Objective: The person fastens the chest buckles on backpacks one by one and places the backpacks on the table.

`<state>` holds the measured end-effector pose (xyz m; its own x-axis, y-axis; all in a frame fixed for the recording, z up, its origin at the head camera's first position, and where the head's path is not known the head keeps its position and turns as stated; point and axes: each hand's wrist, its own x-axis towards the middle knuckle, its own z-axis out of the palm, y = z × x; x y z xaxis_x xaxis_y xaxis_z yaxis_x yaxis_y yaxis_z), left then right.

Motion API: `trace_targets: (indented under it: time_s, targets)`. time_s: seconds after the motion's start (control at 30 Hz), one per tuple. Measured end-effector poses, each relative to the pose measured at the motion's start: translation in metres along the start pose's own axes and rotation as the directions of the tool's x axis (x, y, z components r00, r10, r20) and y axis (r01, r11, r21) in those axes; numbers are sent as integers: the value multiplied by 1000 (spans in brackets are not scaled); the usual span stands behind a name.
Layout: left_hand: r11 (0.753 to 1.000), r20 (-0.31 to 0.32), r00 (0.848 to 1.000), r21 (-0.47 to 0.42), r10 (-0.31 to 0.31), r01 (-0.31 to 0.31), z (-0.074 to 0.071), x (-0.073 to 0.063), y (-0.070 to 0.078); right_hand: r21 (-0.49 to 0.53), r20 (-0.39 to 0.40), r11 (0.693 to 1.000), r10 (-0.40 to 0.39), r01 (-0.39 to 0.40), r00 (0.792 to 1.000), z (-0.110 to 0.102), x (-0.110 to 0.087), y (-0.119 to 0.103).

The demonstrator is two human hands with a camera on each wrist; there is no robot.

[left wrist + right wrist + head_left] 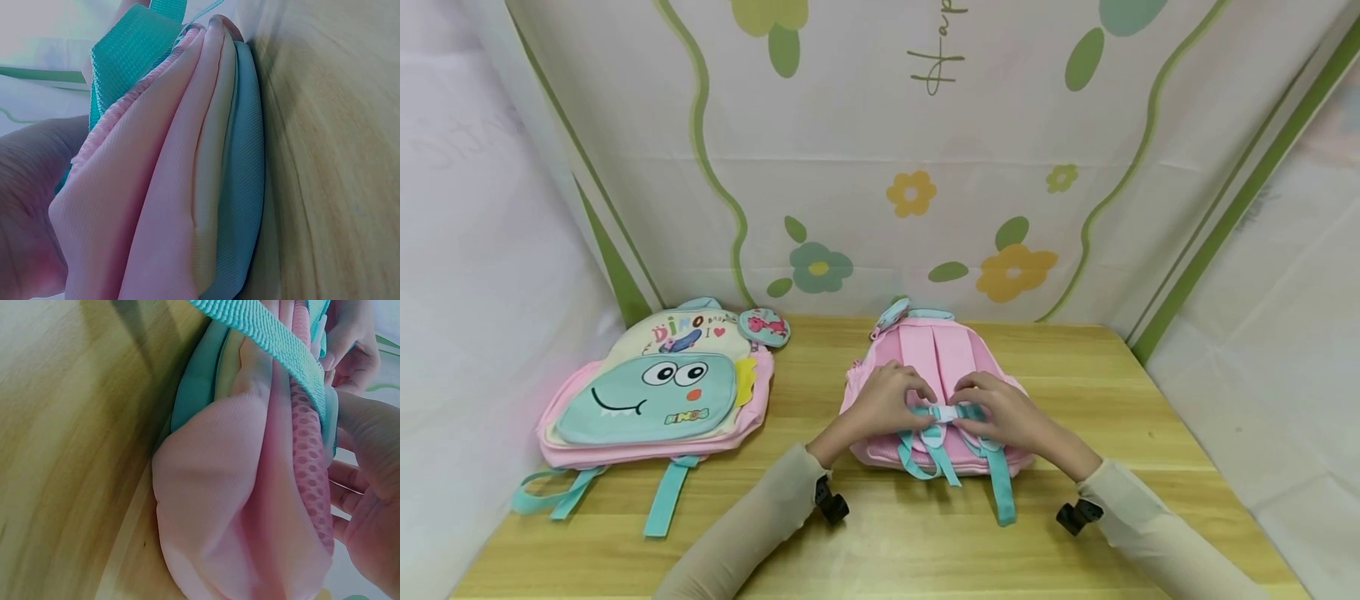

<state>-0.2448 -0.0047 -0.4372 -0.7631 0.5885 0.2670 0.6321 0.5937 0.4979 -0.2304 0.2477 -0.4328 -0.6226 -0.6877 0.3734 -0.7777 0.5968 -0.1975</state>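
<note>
A small pink backpack (917,342) lies on its front, with its back panel and shoulder straps facing up. A white plastic buckle (946,413) joins short teal webbing across the two straps. My left hand (891,402) pinches the buckle's left side between thumb and fingers. From the right, my right hand (1006,410) holds its other side the same way. Teal strap tails (1002,487) hang off the bag's lower edge onto the wood. In the right wrist view, teal webbing (269,337) crosses in front of the pink mesh (309,450), and both hands meet near the buckle.
On the left, a second backpack (647,400) with a cartoon dinosaur face lies face up, its teal straps trailing towards the front. A round tag (765,327) hangs at its top. The wooden table (1105,433) is enclosed by printed white cloth (865,125) at the back and sides.
</note>
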Motion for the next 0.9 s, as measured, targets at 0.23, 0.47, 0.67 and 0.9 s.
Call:
trace_targets:
  time_s: [0.23,0.47,0.67,0.9]
  targets:
    - [1000,20,1000,-6,14,-14,0,0,0,-3,15,1000,10,-10,1000,-1,0,0]
    - [1000,29,1000,-1,4,-4,-4,0,1,9,27,1000,22,-22,999,-3,2,-1]
    - [1000,34,999,-1,14,-14,-6,0,0,2,33,1000,26,-26,999,-3,3,1]
    - [999,40,999,-38,9,-8,-7,0,2,4,41,1000,25,-25,999,-5,4,1]
